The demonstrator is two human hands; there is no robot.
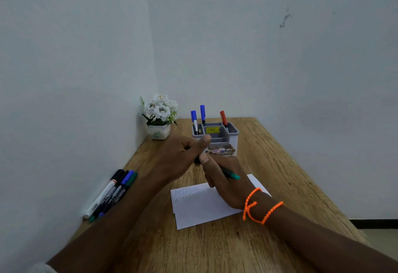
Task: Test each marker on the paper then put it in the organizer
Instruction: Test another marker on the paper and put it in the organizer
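Note:
My right hand [226,180] grips a green marker [231,175], whose green end sticks out to the right above the white paper [200,208]. My left hand [183,156] is curled around the marker's other end, thumb up; that end is hidden by my fingers. Faint scribbles mark the paper's upper left. Behind my hands stands the grey organizer [233,131], with two blue markers [202,114] in its left compartments and a red marker [223,117] on the right. Several loose markers [114,191] lie by the left wall.
A small pot of white flowers [159,115] sits in the back left corner of the wooden table [215,247]. Walls close off the left and far sides. An orange bead bracelet [258,206] circles my right wrist.

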